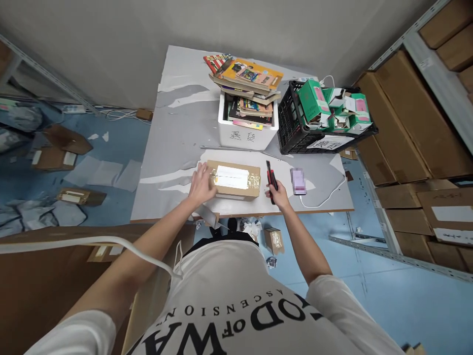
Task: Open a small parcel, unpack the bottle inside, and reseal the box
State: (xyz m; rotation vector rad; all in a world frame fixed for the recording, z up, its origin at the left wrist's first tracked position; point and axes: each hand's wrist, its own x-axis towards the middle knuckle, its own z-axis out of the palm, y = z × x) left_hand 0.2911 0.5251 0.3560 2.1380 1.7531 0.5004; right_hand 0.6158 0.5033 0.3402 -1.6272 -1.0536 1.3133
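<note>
A taped cardboard parcel (236,190) with a white label lies near the front edge of the grey table (177,148). My left hand (201,183) rests flat on the parcel's left end, fingers spread. My right hand (279,195) is closed around a red and black utility knife (271,175), held just right of the parcel with its tip pointing away from me. The knife does not touch the parcel.
A phone (298,181) on a white cable lies right of the knife. Behind stand a white box (247,134) stacked with books and a black crate (295,129) of green cartons. Cardboard boxes fill shelving (417,143) at right. Scraps litter the blue floor.
</note>
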